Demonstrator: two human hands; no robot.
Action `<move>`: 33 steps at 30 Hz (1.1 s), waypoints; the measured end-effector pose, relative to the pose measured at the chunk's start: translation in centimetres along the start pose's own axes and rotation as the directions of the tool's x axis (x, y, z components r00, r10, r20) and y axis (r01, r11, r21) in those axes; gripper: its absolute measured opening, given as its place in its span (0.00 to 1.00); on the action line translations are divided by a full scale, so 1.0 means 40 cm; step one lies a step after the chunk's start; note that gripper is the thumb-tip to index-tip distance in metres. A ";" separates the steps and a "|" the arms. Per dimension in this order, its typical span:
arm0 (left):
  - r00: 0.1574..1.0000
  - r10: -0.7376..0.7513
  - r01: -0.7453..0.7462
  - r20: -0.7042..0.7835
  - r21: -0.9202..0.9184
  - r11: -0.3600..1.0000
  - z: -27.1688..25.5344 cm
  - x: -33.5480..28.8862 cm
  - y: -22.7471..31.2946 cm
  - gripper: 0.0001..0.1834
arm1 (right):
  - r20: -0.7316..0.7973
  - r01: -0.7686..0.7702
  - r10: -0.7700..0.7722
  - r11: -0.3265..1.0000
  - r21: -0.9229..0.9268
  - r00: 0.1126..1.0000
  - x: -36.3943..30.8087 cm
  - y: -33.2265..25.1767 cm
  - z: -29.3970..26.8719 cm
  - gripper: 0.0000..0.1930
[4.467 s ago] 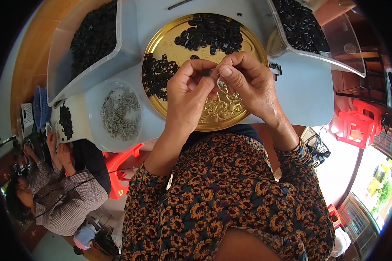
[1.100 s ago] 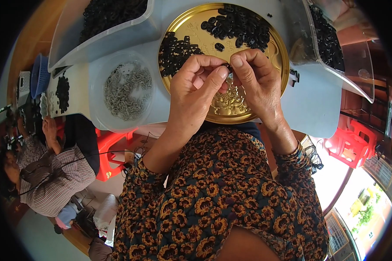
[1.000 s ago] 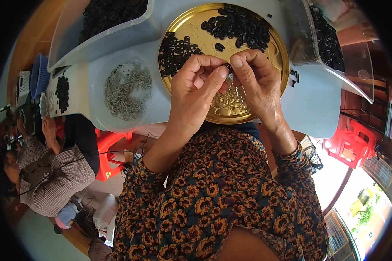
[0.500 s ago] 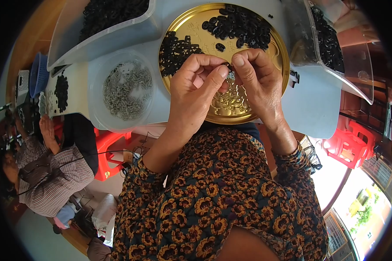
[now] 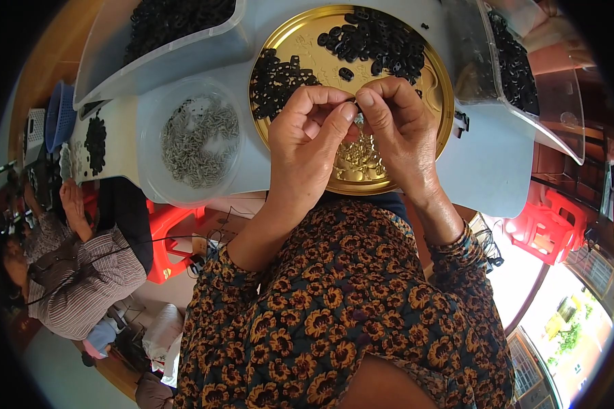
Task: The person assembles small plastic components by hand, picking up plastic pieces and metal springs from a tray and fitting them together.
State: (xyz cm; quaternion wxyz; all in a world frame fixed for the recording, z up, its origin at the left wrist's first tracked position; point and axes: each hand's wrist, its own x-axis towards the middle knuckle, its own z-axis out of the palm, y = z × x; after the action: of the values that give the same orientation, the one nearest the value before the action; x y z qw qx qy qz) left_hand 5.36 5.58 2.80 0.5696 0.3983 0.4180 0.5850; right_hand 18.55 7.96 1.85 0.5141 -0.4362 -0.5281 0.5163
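Both my hands meet over a round gold tray (image 5: pixel 280 37), fingertips pinched close together. My left hand (image 5: pixel 303 140) and my right hand (image 5: pixel 401 129) hold a small dark piece (image 5: pixel 353 100) between them, mostly hidden by the thumbs and fingers. On the tray, a pile of black oval two-holed pieces (image 5: pixel 382 44) lies at the far right, with one loose oval piece (image 5: pixel 346 73) nearer my hands. Small black rectangular pieces (image 5: pixel 276 82) are heaped at the tray's left. Small shiny metal parts (image 5: pixel 358 153) show on the tray below my fingers.
A clear round tub (image 5: pixel 201 143) of small silvery metal pins stands left of the tray. Clear bins of black parts (image 5: pixel 181 27) stand at the far left and right (image 5: pixel 515 68). Another person (image 5: pixel 95 273) in stripes sits at the left, near a red stool (image 5: pixel 167 238).
My two hands have drawn slightly closer together, the right one shifting a little to the left. The small dark piece stays between the fingertips.
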 end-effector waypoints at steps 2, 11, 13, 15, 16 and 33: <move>1.000 0.010 -0.010 -0.009 0.007 1.000 0.002 0.000 -0.002 0.06 | -0.015 -0.027 0.028 1.000 0.010 1.000 0.001 0.000 0.007 0.08; 1.000 -0.026 0.026 0.008 -0.032 0.999 -0.015 0.009 -0.009 0.07 | 0.045 -0.203 0.199 0.971 0.124 0.979 0.008 0.012 -0.010 0.12; 0.998 -0.055 0.054 0.032 0.007 0.998 -0.018 0.010 -0.004 0.08 | 0.067 -0.219 0.211 0.964 0.149 0.975 0.009 0.013 -0.016 0.12; 0.997 -0.060 0.060 0.038 0.002 0.998 -0.017 0.011 -0.001 0.08 | 0.110 -0.271 0.250 0.930 0.248 0.962 0.010 0.011 -0.020 0.13; 0.997 -0.065 0.066 0.041 -0.002 0.998 -0.016 0.011 0.001 0.08 | 0.107 -0.269 0.250 0.931 0.248 0.962 0.011 0.009 -0.022 0.13; 0.997 -0.028 0.029 0.074 -0.012 0.999 -0.008 0.009 0.009 0.08 | 0.021 -0.108 0.107 0.992 0.059 0.994 0.002 -0.007 -0.019 0.13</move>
State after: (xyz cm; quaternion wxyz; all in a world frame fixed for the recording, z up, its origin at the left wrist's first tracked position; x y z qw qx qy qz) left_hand 4.91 5.92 3.03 0.5957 0.4097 0.3984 0.5644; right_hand 19.30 8.09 2.08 0.4936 -0.4437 -0.4928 0.5628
